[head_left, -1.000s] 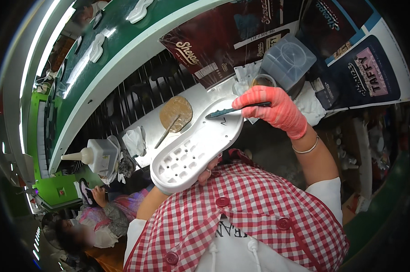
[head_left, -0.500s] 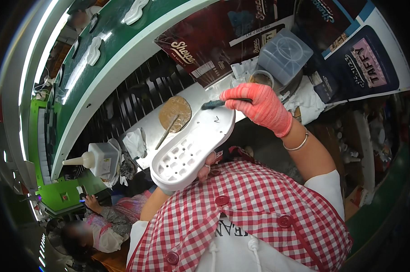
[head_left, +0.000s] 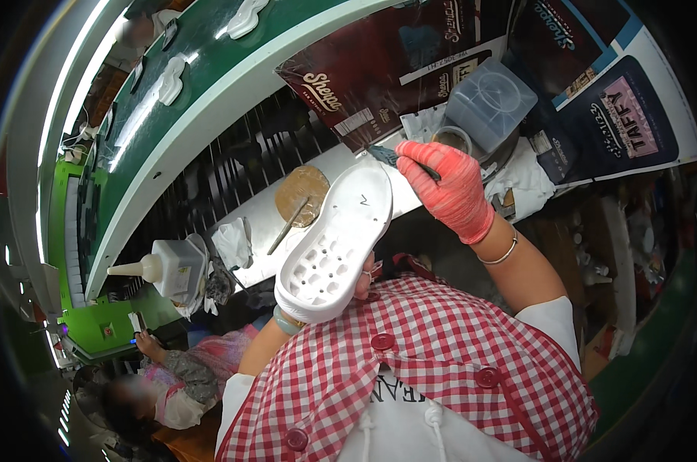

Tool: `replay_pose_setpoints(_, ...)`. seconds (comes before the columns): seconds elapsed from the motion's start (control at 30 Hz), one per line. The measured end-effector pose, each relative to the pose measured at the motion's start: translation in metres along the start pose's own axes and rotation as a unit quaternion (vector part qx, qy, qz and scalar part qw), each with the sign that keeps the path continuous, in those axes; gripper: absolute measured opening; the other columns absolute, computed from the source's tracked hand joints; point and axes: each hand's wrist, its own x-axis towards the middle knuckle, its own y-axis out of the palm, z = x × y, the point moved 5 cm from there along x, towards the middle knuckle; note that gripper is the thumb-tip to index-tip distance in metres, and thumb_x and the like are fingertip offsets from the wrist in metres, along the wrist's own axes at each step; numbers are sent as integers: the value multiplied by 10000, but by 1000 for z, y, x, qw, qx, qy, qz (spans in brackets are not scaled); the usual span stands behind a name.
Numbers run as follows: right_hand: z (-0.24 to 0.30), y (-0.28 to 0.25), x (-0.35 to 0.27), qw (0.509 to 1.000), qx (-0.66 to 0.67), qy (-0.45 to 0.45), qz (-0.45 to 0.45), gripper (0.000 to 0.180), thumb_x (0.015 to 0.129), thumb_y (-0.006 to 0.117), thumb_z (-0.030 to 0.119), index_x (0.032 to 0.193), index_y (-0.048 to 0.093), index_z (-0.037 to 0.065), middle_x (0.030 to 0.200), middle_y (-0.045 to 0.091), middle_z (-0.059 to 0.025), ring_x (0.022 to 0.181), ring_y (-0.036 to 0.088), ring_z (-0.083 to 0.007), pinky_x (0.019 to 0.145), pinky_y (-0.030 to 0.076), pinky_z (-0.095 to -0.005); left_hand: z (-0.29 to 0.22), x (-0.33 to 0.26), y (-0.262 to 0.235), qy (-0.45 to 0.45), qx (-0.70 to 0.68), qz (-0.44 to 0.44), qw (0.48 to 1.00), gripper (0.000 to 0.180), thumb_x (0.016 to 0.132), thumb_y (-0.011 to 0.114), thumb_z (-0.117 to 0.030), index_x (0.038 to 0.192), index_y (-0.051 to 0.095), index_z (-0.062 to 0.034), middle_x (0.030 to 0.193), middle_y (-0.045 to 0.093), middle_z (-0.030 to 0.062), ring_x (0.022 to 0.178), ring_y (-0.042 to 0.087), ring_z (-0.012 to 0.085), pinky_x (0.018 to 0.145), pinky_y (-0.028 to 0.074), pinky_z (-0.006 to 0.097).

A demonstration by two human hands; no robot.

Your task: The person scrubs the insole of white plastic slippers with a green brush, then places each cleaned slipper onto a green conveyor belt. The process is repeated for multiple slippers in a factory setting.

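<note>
A white shoe sole (head_left: 348, 204) is held tilted in front of my chest, with its toe end pointing away and its holed heel end toward me. My left hand (head_left: 363, 285) grips it from below; only some fingertips show along its right edge, and the palm is hidden under it. In a coral-red knitted glove, my right hand (head_left: 446, 185) is closed round a brush (head_left: 384, 155) with dark bristles. The bristles are at the tip of the toe, on or just above its rim; I cannot tell if they touch.
Behind the sole, a brown round pad (head_left: 302, 192) bears a thin stick (head_left: 288, 225). A nozzle bottle (head_left: 175, 271) stands left. A translucent tub (head_left: 491, 104), a cup (head_left: 452, 138) and white cloth (head_left: 522, 177) are right. Beyond curves a green conveyor (head_left: 210, 69); another person (head_left: 171, 385) sits left.
The brush has moved from the sole's left side near the toe to the toe tip. My left hand has shifted the sole slightly right and turned it more upright.
</note>
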Motion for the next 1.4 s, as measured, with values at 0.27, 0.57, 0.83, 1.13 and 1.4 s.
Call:
replay_pose_setpoints(0.27, -1, 6, -6, 998, -17, -34, -42, 166, 768, 657, 38, 923, 636, -18, 808, 649, -147, 700, 627, -281, 614, 498, -319, 6, -4, -34, -19, -111, -58, 992, 667, 887, 430, -488, 1323, 364, 12, 1180, 490, 264, 985, 553, 405, 857, 476, 496)
replay_pose_setpoints(0.57, -3, 28, -15, 997, 54, 39, -45, 122, 810, 603, 15, 922, 634, -23, 832, 658, -148, 724, 643, -234, 654, 500, -287, 8, -1, -14, 31, 121, -102, 987, 695, 844, 584, -399, 1386, 254, -116, 1286, 449, 114, 1114, 506, 249, 952, 430, 381)
replay_pose_setpoints(0.83, -5, 30, -29, 980, 81, 179, -35, 107, 823, 574, 51, 885, 630, -15, 741, 635, -155, 643, 622, -236, 599, 492, -298, -4, 15, -29, 216, 331, -145, 907, 850, 783, 634, -388, 1423, 149, -109, 1305, 378, 77, 1158, 439, 194, 971, 389, 340)
replay_pose_setpoints(1.13, 9, 34, -31, 970, 99, 217, 41, 118, 839, 565, 77, 895, 627, -7, 715, 629, -137, 608, 612, -192, 568, 478, -285, -10, 14, -27, 280, 411, -184, 848, 847, 763, 658, -401, 1413, 198, -111, 1272, 405, 58, 1141, 445, 179, 950, 394, 336)
replay_pose_setpoints(1.4, 26, 35, -30, 967, 121, 200, 101, 126, 845, 563, 77, 914, 625, -8, 670, 599, -131, 553, 578, -175, 524, 454, -273, -34, 11, -31, 330, 369, -180, 850, 689, 816, 591, -294, 1388, 240, -134, 1166, 473, 70, 1008, 530, 185, 872, 457, 328)
